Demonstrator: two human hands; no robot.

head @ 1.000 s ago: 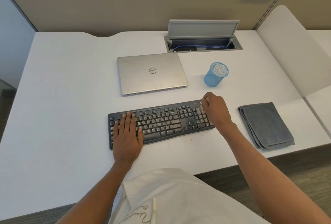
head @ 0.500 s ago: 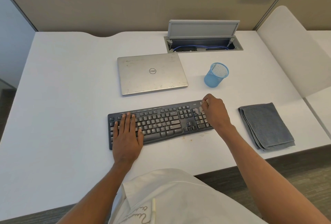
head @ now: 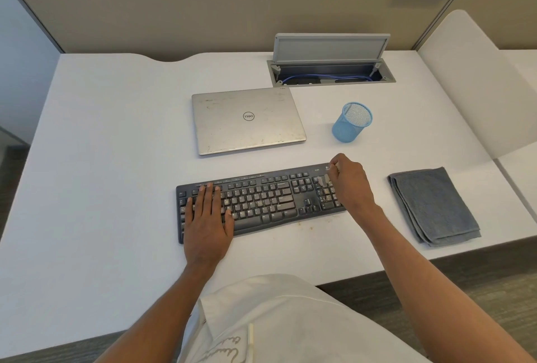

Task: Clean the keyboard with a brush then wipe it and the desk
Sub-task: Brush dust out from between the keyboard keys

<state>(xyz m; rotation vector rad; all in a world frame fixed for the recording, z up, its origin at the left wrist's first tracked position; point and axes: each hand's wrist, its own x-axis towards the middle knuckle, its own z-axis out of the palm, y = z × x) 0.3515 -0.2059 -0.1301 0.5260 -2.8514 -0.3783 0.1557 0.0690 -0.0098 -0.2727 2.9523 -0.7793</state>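
Over the right end of the keyboard (head: pixel 261 203), the right hand (head: pixel 350 185) curls its fingers round a brush (head: pixel 323 180) — only its pale, blurred tip shows, touching the keys. The left hand (head: pixel 207 217) lies flat on the keyboard's left part, fingers straight — a folded grey cloth (head: pixel 433 206) rests on the desk (head: pixel 101 159) nearby

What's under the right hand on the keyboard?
Under the right hand, a pale brush touches the number pad of the black plastic keyboard; its handle and keys beneath are covered.
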